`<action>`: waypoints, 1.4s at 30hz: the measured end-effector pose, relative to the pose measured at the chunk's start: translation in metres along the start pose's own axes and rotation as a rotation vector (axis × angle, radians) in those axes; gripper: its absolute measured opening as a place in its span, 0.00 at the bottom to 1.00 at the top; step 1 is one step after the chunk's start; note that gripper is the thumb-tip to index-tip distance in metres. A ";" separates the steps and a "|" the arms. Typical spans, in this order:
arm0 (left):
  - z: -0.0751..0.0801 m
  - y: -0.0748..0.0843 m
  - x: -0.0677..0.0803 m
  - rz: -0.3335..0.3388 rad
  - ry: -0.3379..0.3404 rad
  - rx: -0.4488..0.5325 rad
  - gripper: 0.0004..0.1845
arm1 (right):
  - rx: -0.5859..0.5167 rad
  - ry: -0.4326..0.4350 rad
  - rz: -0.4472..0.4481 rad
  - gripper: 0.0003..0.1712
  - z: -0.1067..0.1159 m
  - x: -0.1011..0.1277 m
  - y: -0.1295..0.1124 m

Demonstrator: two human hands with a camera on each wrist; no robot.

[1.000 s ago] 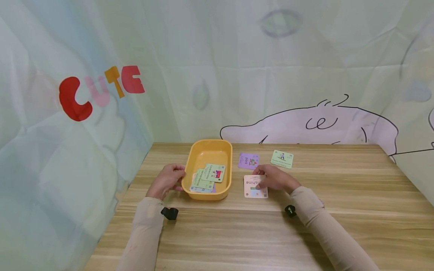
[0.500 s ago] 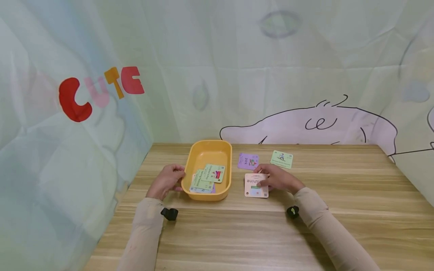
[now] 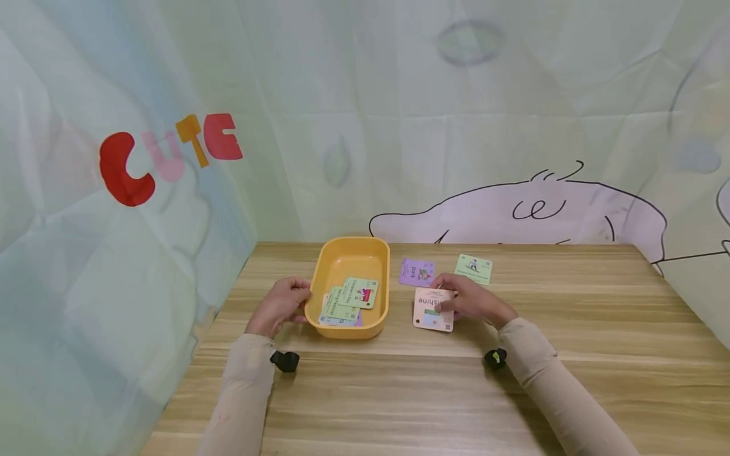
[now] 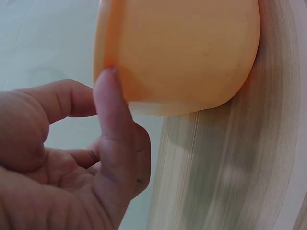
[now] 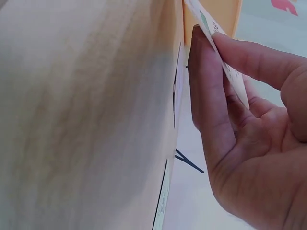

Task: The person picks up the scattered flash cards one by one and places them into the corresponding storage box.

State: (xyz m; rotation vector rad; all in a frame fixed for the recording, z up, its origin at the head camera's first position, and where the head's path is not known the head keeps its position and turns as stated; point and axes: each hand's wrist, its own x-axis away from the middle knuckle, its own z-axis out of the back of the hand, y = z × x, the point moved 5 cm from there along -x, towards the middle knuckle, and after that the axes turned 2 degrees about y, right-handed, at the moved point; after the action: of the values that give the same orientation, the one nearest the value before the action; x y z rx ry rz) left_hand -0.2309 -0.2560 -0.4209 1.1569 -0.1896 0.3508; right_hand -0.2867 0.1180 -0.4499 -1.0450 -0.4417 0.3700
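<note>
A pale pink picture card printed "sunshine" (image 3: 426, 315) is pinched between the thumb and fingers of my right hand (image 3: 476, 299). In the right wrist view the card (image 5: 235, 79) tilts above the tabletop. My left hand (image 3: 281, 305) grips the left rim of a yellow plastic tray (image 3: 355, 265), and the left wrist view shows thumb and finger at its wall (image 4: 187, 52). Several cards overlap in the tray, with a green "Children's Day" card (image 3: 360, 292) on top and a green "Spring Festival" card (image 3: 340, 306) beside it. The lower cards are partly hidden.
Behind the right hand, a purple "park" card (image 3: 415, 271) and a green card with a small figure (image 3: 474, 268) lie on the wooden table (image 3: 365, 399). A printed fabric backdrop (image 3: 319, 158) stands along the table's back and left edges.
My right hand has raised the "sunshine" card off the table, tilting it and shifting it slightly right and away from me. The left hand and the tray stay in place.
</note>
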 end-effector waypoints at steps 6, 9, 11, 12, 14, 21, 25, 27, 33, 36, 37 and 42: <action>0.000 0.000 0.000 -0.005 -0.001 -0.002 0.15 | 0.006 0.025 0.039 0.17 0.005 0.003 -0.004; 0.000 0.000 0.000 -0.006 0.004 -0.004 0.15 | 0.004 0.042 0.044 0.19 0.007 0.004 -0.004; 0.000 0.000 0.000 -0.009 0.003 -0.005 0.15 | -0.011 0.056 0.045 0.20 0.009 0.005 -0.004; 0.000 0.000 0.000 -0.008 0.003 -0.004 0.15 | -0.019 0.063 0.047 0.20 0.010 0.006 -0.004; 0.000 -0.001 0.000 -0.004 0.003 0.001 0.15 | -0.036 0.078 0.052 0.21 0.012 0.007 -0.005; -0.001 -0.001 0.000 -0.002 0.000 -0.001 0.15 | -0.053 0.123 0.038 0.24 0.020 0.012 -0.008; 0.000 -0.001 0.000 -0.009 0.002 0.002 0.15 | -0.061 0.144 0.037 0.26 0.023 0.014 -0.007; 0.000 0.000 0.000 -0.016 0.001 0.002 0.15 | -0.070 0.153 0.039 0.27 0.024 0.014 -0.007; -0.001 0.000 0.001 -0.020 0.002 0.002 0.15 | -0.114 0.165 0.055 0.27 0.026 0.014 -0.006; -0.001 0.000 0.001 -0.018 0.003 0.002 0.15 | -0.120 0.183 0.052 0.27 0.029 0.014 -0.008; -0.001 0.000 0.002 -0.019 0.001 0.001 0.16 | -0.122 0.190 0.048 0.27 0.030 0.015 -0.008; 0.000 0.001 0.002 -0.021 -0.001 0.004 0.16 | -0.128 0.210 0.044 0.28 0.034 0.017 -0.012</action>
State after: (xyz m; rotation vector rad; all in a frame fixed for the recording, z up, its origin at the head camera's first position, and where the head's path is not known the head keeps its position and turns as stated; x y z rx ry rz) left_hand -0.2296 -0.2550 -0.4197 1.1623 -0.1780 0.3323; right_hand -0.2888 0.1461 -0.4222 -1.2063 -0.2566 0.2699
